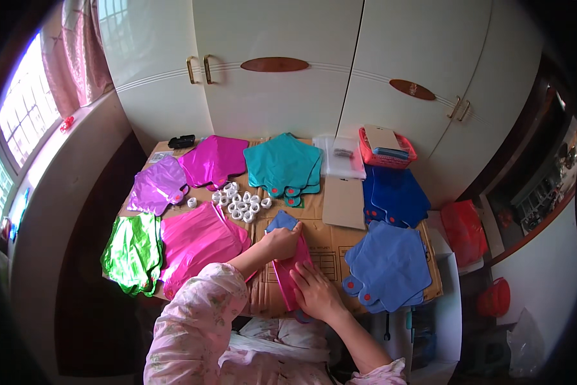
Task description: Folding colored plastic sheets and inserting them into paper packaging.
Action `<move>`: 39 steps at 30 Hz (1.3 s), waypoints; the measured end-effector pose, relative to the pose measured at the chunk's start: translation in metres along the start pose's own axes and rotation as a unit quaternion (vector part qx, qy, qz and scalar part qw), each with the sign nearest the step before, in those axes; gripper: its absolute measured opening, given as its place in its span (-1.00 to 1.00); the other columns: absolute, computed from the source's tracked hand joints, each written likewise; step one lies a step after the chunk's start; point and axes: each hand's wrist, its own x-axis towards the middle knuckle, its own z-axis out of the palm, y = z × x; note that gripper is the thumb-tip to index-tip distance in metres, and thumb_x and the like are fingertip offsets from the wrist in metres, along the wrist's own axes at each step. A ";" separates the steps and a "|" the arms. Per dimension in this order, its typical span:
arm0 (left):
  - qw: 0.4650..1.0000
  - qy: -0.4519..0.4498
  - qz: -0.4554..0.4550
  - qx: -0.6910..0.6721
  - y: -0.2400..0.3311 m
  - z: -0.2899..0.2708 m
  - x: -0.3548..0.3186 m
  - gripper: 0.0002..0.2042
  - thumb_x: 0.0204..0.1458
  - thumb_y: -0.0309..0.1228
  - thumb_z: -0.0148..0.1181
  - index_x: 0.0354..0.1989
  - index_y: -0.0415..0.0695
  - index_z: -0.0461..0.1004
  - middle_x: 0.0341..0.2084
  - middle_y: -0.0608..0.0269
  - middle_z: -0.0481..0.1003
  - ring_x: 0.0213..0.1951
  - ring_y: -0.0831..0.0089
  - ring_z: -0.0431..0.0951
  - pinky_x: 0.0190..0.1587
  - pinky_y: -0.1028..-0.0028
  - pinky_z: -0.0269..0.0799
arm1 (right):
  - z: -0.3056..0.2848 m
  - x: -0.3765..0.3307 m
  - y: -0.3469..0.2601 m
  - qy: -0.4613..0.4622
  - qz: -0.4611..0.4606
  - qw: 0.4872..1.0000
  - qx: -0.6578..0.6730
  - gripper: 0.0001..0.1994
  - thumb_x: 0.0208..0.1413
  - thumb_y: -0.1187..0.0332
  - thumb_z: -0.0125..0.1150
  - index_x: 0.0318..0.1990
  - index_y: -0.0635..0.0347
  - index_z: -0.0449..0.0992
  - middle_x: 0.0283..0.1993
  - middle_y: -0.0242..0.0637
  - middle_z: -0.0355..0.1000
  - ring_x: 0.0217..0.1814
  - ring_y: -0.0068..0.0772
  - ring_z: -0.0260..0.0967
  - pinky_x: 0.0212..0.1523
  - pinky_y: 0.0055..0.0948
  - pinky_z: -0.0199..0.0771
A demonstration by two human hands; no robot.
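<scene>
A narrow, folded pink foil sheet [286, 283] lies on the cardboard in front of me, with a bit of blue sheet [282, 221] showing beyond it. My left hand [280, 244] is closed at the far end of the pink foil, fingers curled and pressed together on it. Flat across the nearer part rests my right hand [317, 294], its fingers stretched out. To the left spreads a stack of larger pink foil sheets [198, 240]. Blue sheets [391, 266] with round, red-dotted tabs lie right of my right hand.
Small white rings [242, 204] are heaped mid-table. Around the cardboard [314, 208] lie green [133, 253], lilac [157, 186], magenta [214, 160], teal [282, 163] and dark blue sheets [397, 196]. A red basket [407, 157] stands at the back right. White cabinets [275, 102] rise behind.
</scene>
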 end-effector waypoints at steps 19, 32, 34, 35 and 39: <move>0.991 -0.123 0.039 -0.032 -0.009 -0.024 0.007 0.17 -0.33 -0.14 0.40 0.30 -0.46 -0.33 -0.39 -0.18 0.54 -0.36 0.16 0.61 -0.32 0.38 0.54 | -0.023 0.072 0.081 0.018 0.065 0.990 0.127 -0.83 0.00 0.32 0.20 -0.25 0.12 0.56 -0.25 -0.25 0.50 -0.12 -0.16 0.39 -0.09 -0.26 0.37; 0.986 -0.141 0.014 -0.088 -0.017 -0.015 0.009 0.20 -0.34 -0.09 0.43 0.34 -0.33 -0.36 -0.35 -0.21 0.53 -0.30 0.06 0.58 -0.24 0.30 0.49 | -0.012 0.056 0.080 -0.060 0.120 0.991 0.013 -0.72 -0.19 0.18 0.39 -0.29 -0.03 0.50 -0.24 -0.35 0.39 -0.07 -0.19 0.31 -0.04 -0.20 0.29; 0.985 -0.141 0.010 -0.097 -0.016 -0.016 0.008 0.20 -0.33 -0.10 0.43 0.34 -0.33 -0.37 -0.36 -0.19 0.53 -0.31 0.09 0.59 -0.25 0.32 0.49 | -0.020 0.038 0.070 -0.067 0.124 0.990 0.013 -0.68 -0.20 0.13 0.40 -0.28 -0.04 0.49 -0.22 -0.36 0.37 -0.05 -0.20 0.29 -0.04 -0.18 0.26; 0.985 -0.140 0.005 -0.101 -0.017 -0.017 0.006 0.20 -0.33 -0.11 0.44 0.34 -0.33 -0.37 -0.36 -0.18 0.54 -0.32 0.10 0.59 -0.26 0.33 0.50 | -0.023 0.030 0.065 -0.070 0.124 0.990 0.014 -0.66 -0.20 0.11 0.40 -0.27 -0.05 0.48 -0.21 -0.37 0.36 -0.04 -0.20 0.28 -0.03 -0.17 0.25; 0.985 -0.127 0.014 -0.112 -0.019 -0.014 0.005 0.19 -0.31 -0.14 0.43 0.34 -0.34 -0.38 -0.40 -0.13 0.55 -0.35 0.15 0.60 -0.29 0.35 0.51 | -0.035 0.004 0.045 -0.074 0.133 0.988 0.012 -0.64 -0.19 0.08 0.39 -0.24 -0.04 0.46 -0.18 -0.39 0.34 -0.01 -0.21 0.25 -0.04 -0.17 0.21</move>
